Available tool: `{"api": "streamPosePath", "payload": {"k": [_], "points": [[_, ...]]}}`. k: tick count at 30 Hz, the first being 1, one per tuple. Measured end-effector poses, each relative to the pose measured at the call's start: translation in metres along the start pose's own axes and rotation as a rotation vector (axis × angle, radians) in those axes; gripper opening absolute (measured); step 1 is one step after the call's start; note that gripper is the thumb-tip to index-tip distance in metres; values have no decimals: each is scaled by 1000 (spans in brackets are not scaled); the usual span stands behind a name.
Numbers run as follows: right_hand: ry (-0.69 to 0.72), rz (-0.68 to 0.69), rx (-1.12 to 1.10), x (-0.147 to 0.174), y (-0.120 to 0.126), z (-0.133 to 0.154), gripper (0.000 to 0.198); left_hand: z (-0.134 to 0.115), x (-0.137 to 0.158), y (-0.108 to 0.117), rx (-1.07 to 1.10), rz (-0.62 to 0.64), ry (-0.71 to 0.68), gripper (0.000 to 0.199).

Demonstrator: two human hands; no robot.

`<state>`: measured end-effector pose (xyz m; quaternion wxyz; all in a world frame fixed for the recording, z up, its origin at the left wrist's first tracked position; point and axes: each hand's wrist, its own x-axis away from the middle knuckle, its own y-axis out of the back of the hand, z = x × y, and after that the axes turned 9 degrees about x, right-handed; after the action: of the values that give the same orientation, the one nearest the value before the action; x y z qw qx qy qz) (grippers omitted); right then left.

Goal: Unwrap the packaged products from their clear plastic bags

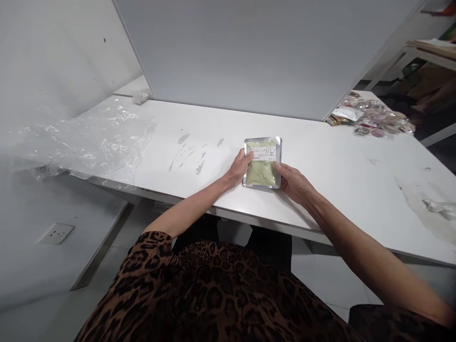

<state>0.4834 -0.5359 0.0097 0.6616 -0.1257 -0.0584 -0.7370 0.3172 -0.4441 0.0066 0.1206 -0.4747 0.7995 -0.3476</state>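
Note:
A flat pouch of pale green powder (261, 173) with silver edges and a white printed label is held up over the front part of the white table. My left hand (240, 167) grips its left edge, the thumb lying on the front by the label. On the opposite edge, my right hand (292, 182) pinches the pouch with its thumb in front. The fingers of both hands are partly hidden behind the pouch. Its printed label faces me, but the text is too small to read.
Crumpled clear plastic sheeting (89, 137) covers the table's left end. Several small packets (377, 116) lie heaped at the back right. A grey panel (235, 57) rises along the table's rear edge. A whitish crumpled piece (440, 206) lies at the far right.

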Motion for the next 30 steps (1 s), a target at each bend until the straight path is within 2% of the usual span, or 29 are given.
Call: {"api": "streamPosePath", "payload": {"k": [5, 12, 22, 25, 27, 30], "points": [[56, 89, -1, 3, -4, -5, 49, 2, -1, 3, -15, 30, -22, 18], [127, 75, -54, 6, -4, -8, 54, -5, 5, 2, 31, 196, -7, 23], [110, 69, -78, 10, -6, -4, 50, -6, 3, 3, 13, 181, 10, 32], [107, 30, -48, 9, -1, 0, 49, -7, 1, 6, -30, 175, -7, 39], [130, -45, -26, 6, 9, 5, 48, -9, 0, 8, -74, 162, -19, 44], [190, -167, 23, 1, 33, 20, 47, -15, 0, 11, -163, 236, 45, 50]]}}
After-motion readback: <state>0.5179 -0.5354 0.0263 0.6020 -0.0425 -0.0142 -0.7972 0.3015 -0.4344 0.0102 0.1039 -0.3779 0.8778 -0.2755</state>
